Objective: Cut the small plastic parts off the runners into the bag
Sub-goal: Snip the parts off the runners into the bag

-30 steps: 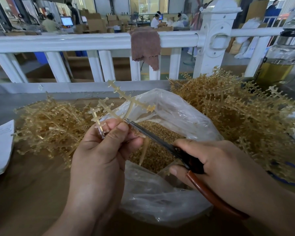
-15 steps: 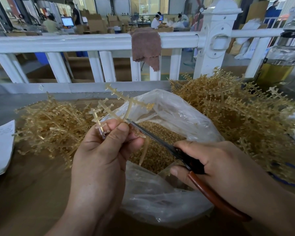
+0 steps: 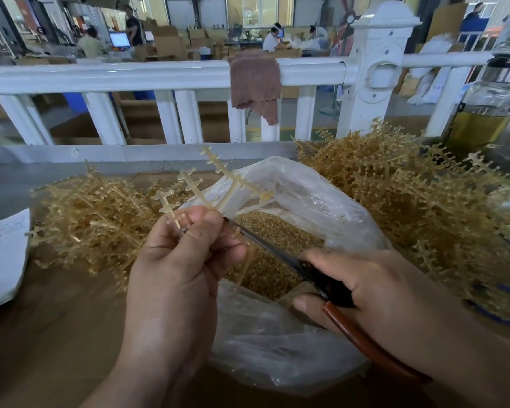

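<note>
Workshop floor in the background, white railing (image 3: 159,75) across the back with a brown cloth (image 3: 255,83) slung over it; up front a brown tabletop (image 3: 56,319), and both hands are working above it; left hand (image 3: 177,275) has fingers and thumb curled tight round the stem of a pale runner (image 3: 218,184), pinching it low so the branches fan up and away above the knuckles; right hand (image 3: 380,290) is wrapped round the red-brown handles of the snips (image 3: 277,254), fingers curled, thumb along the top; the slim blades run up and left from the black pivot, lying close together, and the tip slips in just beside the left thumb, right at the runner; whether it is biting the plastic I cannot tell; all this hangs over the open mouth of the clear plastic bag (image 3: 306,201), which lies on the table between the hands and holds a heap of small amber parts (image 3: 277,240); left of the bag, a tangle of runners (image 3: 100,219); right of it a bigger pile (image 3: 409,195); a glass bottle (image 3: 489,113) of yellowish liquid stands far right; white paper (image 3: 3,254) at the left edge
</note>
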